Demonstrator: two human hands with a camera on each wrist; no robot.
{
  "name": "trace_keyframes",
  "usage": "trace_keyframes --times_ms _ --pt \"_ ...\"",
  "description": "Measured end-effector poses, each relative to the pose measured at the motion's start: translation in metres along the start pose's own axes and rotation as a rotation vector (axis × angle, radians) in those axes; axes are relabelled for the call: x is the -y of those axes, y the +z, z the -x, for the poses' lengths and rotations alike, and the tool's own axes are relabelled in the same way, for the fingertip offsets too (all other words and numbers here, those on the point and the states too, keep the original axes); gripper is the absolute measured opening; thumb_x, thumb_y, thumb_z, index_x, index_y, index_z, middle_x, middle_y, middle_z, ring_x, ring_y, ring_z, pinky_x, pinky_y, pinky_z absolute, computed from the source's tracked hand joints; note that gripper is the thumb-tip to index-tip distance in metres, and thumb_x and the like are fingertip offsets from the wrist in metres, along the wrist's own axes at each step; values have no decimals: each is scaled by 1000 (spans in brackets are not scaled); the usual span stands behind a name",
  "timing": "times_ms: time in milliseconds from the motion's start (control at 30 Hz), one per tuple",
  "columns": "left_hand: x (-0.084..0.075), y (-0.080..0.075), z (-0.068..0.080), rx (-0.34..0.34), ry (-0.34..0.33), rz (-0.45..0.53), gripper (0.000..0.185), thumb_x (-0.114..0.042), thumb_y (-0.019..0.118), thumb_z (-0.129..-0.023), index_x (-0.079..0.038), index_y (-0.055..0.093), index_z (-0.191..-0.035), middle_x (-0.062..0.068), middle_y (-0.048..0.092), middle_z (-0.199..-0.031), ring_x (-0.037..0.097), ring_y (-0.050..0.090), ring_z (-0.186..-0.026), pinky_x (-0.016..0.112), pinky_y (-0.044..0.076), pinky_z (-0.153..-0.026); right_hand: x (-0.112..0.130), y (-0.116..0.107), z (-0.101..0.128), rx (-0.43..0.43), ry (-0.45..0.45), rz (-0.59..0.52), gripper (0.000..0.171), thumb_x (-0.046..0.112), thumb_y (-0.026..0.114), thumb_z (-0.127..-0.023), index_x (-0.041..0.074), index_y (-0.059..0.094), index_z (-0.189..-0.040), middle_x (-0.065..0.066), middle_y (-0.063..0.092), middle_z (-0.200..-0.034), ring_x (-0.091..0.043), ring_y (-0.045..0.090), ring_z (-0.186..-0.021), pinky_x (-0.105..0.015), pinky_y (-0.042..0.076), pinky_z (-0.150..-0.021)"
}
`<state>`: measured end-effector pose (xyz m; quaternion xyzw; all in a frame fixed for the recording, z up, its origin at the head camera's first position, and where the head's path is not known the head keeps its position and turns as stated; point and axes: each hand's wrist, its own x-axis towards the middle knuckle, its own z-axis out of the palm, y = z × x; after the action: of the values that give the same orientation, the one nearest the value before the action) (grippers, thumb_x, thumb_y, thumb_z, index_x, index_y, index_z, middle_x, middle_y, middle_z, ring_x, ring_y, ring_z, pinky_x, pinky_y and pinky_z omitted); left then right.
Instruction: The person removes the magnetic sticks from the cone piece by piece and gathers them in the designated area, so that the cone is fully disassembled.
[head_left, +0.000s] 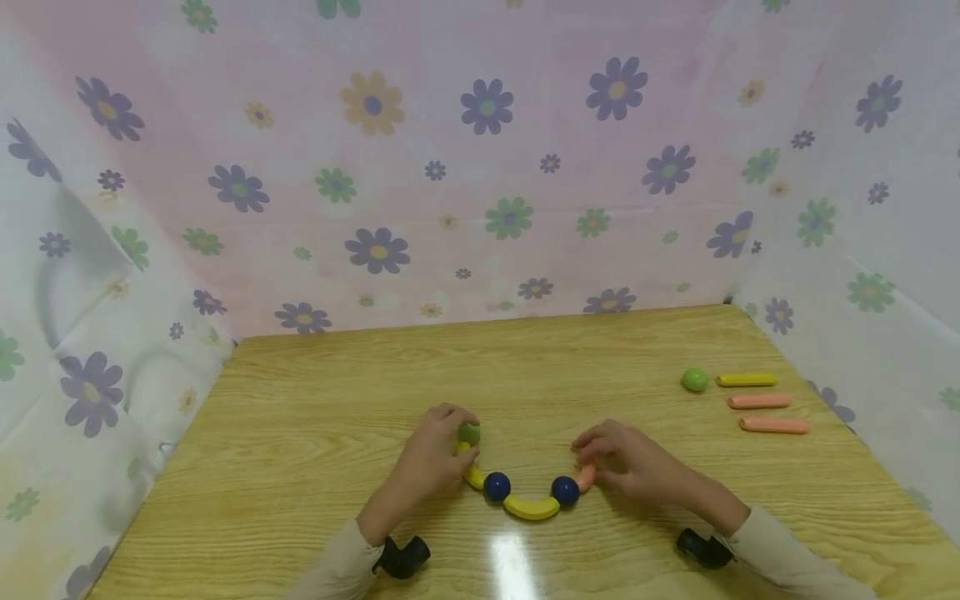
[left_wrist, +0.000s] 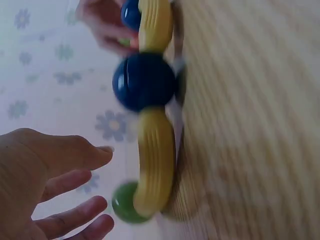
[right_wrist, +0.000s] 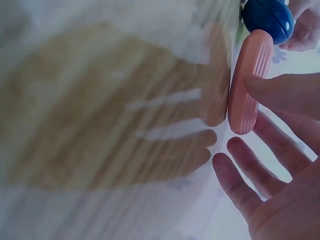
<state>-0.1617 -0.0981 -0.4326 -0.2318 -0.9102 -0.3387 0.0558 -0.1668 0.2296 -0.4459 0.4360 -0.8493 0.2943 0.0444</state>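
Note:
A curved chain of toy pieces lies on the wooden table. At its left end is a green ball [head_left: 469, 432], joined to a ribbed yellow curved piece [left_wrist: 156, 160]. A dark blue ball [head_left: 497, 487], a second yellow curved piece [head_left: 531, 507] and another dark blue ball [head_left: 565, 491] follow. An orange curved piece [right_wrist: 245, 100] forms the right end. My left hand [head_left: 435, 450] is beside the green ball, thumb and fingers spread apart with a gap to the pieces. My right hand [head_left: 633, 462] pinches the orange piece, thumb on its ribbed side, other fingers extended.
At the right of the wooden table [head_left: 337, 375] lie a loose green ball [head_left: 695, 380], a yellow piece [head_left: 746, 380] and two orange pieces, one farther back [head_left: 759, 402] and one nearer [head_left: 775, 426]. Flower-printed cloth [head_left: 450, 192] surrounds the table's back and sides.

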Motion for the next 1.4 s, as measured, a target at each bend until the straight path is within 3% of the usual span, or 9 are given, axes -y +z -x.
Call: trace_keyframes --times_ms 100,200,367,500,633,800,1133,1400 --pt "-15 7 5 25 86 -84 29 -20 76 -81 -13 67 -108 3 59 -110 23 54 -103 43 48 -80 2 1 2 7 -7 -6 24 5 76 -79 17 71 -99 -3 62 -113 -20 57 -101 -41 49 -80" --pt "-28 13 9 92 167 -161 30 -28 75 -82 -18 66 -109 -3 58 -109 18 53 -102 44 46 -80 4 3 2 14 -13 -19 22 7 75 -80 19 71 -98 -3 62 -112 -20 57 -101 -39 49 -80" --pt "-39 23 14 193 334 -242 30 -31 71 -85 -25 64 -114 -8 55 -109 11 50 -98 34 43 -79 8 5 2 4 -28 -25 20 7 74 -81 18 71 -98 -3 63 -110 -19 57 -99 -37 50 -79" --pt "-37 31 16 179 458 -334 32 -28 69 -87 -29 62 -118 -8 55 -107 9 49 -92 29 42 -75 11 6 1 1 -46 -26 20 5 73 -81 17 71 -97 -3 64 -107 -19 57 -97 -35 50 -78" --pt "-36 34 18 143 531 -459 39 -25 67 -89 -33 59 -126 -9 57 -103 9 48 -85 27 41 -72 12 8 -1 -3 -64 -31 20 5 73 -81 18 70 -96 -1 63 -104 -16 56 -96 -33 50 -77" --pt "-38 34 17 148 567 -564 50 -27 67 -89 -34 51 -136 -10 57 -94 9 48 -78 29 41 -72 11 11 -3 -16 -88 -39 22 4 74 -80 19 69 -96 2 62 -103 -13 56 -96 -31 50 -77" --pt "-44 34 16 152 542 -607 44 -37 70 -86 -34 55 -127 -10 58 -90 7 52 -75 29 46 -71 12 18 -10 -31 -183 -59 25 0 77 -75 16 67 -91 1 62 -96 -12 57 -86 -27 50 -71" --pt "-44 35 17 138 531 -659 43 -38 69 -86 -36 54 -126 -10 56 -87 8 51 -72 32 46 -72 12 17 -7 -23 -170 -67 33 -7 78 -69 18 67 -89 5 61 -94 -9 57 -84 -26 50 -68"
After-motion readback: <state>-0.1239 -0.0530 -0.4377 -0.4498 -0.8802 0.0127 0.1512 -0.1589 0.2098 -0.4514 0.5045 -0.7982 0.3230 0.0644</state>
